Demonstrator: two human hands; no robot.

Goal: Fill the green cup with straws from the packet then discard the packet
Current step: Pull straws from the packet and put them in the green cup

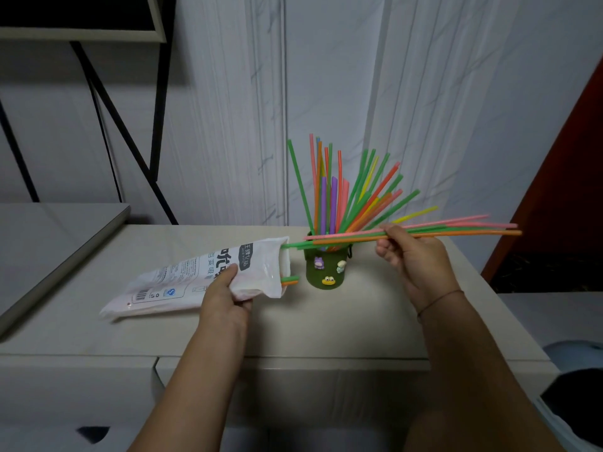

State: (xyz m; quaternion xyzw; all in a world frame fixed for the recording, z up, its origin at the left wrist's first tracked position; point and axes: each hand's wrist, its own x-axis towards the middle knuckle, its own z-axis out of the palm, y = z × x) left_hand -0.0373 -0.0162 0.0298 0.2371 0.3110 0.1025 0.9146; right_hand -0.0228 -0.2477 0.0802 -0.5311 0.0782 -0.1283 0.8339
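The green cup [328, 269], decorated with small cartoon figures, stands on the pale tabletop [326, 321] and holds several coloured straws [346, 194] fanned upward. My left hand [225, 293] grips the white plastic packet [182, 278] near its open end, which faces the cup. A couple of straw ends [290, 280] poke out of the packet's mouth. My right hand [408, 252] pinches a bunch of pink, green and orange straws [463, 228], held level across the cup's rim, with their left ends still at the packet's opening.
A white marbled wall [359, 93] rises just behind the cup. A black metal frame [130, 141] stands at the back left beside a grey slab [49, 243]. A dark red panel [571, 190] lies on the right. The tabletop's front edge [293, 357] runs below my hands.
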